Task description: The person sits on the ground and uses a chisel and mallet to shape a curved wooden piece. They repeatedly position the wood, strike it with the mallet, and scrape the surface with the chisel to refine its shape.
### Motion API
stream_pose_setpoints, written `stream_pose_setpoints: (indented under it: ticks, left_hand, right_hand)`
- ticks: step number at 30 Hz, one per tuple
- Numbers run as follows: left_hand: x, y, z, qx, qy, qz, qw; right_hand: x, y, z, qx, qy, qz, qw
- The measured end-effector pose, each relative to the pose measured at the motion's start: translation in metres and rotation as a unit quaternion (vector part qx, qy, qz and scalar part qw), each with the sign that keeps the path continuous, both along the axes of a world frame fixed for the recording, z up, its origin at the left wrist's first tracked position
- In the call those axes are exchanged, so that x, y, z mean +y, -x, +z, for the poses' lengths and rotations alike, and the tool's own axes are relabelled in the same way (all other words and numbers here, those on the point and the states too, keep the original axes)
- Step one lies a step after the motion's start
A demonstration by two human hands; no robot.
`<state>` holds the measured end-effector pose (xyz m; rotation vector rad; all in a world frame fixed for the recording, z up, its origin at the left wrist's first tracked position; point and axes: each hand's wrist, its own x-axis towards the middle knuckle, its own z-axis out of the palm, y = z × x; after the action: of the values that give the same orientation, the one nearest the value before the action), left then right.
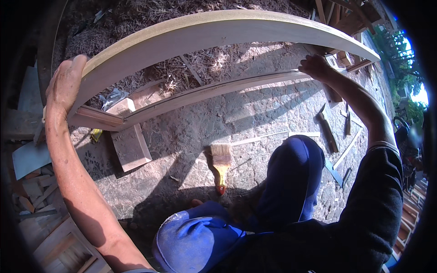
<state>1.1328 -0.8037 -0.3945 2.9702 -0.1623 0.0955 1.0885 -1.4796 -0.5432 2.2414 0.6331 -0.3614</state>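
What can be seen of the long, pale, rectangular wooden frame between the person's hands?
The long, pale, rectangular wooden frame has two long rails joined by short end pieces, open between. The far rail shows a broad flat face and yellowish upper edge; its bowed look may be lens distortion. The left hand grips its left end. The curled right hand is at the near rail, contact unclear. Near its left end, that rail crosses a flat brown wooden block.

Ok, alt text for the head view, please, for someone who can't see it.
A person's left hand holds the left end of a long wooden frame, while the curled right hand is at its near rail, toward the right end. A flat paintbrush lies on the rough ground before the person's blue-trousered legs.
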Motion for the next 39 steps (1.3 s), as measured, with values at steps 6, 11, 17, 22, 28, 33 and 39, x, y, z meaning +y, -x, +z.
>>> stream_pose_setpoints:
  ticks: [6, 11, 17, 22, 28, 33, 39]
  left_hand:
    - [-0.001, 0.008, -0.007, 0.002, 0.149, -0.027, 0.989]
    - [-0.019, 0.045, -0.005, -0.021, 0.163, -0.042, 0.985]
    - [-0.074, 0.075, 0.001, -0.028, 0.116, -0.134, 0.984]
    - [-0.188, 0.076, -0.001, -0.084, 0.012, -0.239, 0.967]
    - [-0.299, 0.059, 0.008, 0.009, 0.035, -0.224, 0.974]
    - [-0.325, 0.055, 0.005, 0.011, 0.034, -0.237, 0.971]
    - [-0.324, 0.073, 0.014, 0.009, -0.011, -0.237, 0.971]
  right_hand:
    - [-0.122, 0.059, 0.003, -0.155, -0.316, -0.248, 0.903]
    - [0.032, 0.153, -0.101, -0.023, -0.591, -0.247, 0.767]
    - [0.068, 0.208, -0.112, -0.026, -0.692, -0.403, 0.599]
    - [-0.055, 0.185, -0.108, -0.068, -0.869, -0.388, 0.299]
    - [-0.233, 0.161, -0.084, -0.140, -0.921, -0.360, 0.049]
    - [-0.332, 0.125, -0.061, -0.349, -0.747, -0.477, 0.303]
    - [-0.410, 0.052, -0.076, -0.380, -0.663, -0.459, 0.453]
